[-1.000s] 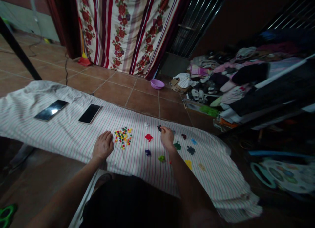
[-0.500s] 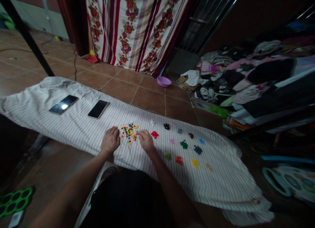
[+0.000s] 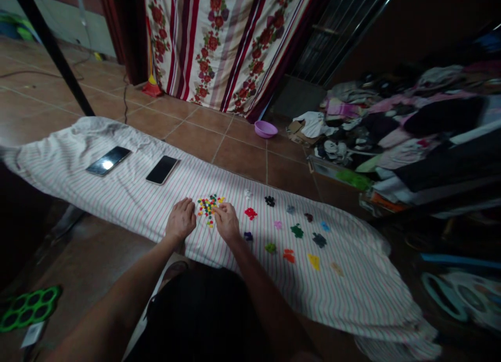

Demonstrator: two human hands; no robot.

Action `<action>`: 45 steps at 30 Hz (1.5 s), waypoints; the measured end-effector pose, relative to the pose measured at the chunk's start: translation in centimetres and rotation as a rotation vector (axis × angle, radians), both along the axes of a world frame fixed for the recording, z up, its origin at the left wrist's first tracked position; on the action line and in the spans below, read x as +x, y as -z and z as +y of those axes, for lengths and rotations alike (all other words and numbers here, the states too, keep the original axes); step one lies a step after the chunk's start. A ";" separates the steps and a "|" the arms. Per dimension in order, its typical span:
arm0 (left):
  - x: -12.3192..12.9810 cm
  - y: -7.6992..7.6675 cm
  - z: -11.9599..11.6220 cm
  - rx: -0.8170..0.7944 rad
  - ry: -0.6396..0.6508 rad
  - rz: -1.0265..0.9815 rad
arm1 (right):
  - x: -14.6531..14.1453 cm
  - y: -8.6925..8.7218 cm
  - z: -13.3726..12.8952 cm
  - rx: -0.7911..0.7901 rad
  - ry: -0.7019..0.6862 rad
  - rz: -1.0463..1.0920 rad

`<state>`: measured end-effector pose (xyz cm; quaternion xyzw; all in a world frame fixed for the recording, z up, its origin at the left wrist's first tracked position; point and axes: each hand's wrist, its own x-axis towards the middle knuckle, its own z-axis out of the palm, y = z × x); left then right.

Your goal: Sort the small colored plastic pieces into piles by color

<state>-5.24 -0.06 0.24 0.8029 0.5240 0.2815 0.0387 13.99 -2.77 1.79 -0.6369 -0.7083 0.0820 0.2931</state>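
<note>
A mixed pile of small colored pieces, mostly yellow, red, green and orange, lies on the striped cloth. My left hand rests palm down on the cloth at the pile's left side, fingers stretched out. At the pile's right edge my right hand has its thumb and fingers pinched together; whatever is between them is too small to make out. Right of it sit small heaps sorted by color, among them a red heap, a black heap, a dark green heap and a yellow heap.
Two phones, one with a bright reflection and one dark, lie on the cloth to the left. Beyond the cloth, a pink basin stands on the tiled floor. Piled clothes fill the right side, and a floral curtain hangs ahead.
My right hand has shifted slightly left, farther over the pile's edge, uncovering a dark purple heap. My left hand stays beside the pile. The whole view has shifted a little.
</note>
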 end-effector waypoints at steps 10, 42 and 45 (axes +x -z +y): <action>0.0 0.0 0.0 0.009 -0.001 0.003 | -2.0 -0.8 1.5 -0.016 -0.040 -0.072; 0.0 0.6 0.2 0.059 0.010 -0.002 | -3.2 -1.8 3.9 -0.072 -0.010 -0.234; 0.0 0.5 0.2 0.054 0.008 -0.007 | -3.3 -1.7 4.0 -0.079 -0.010 -0.236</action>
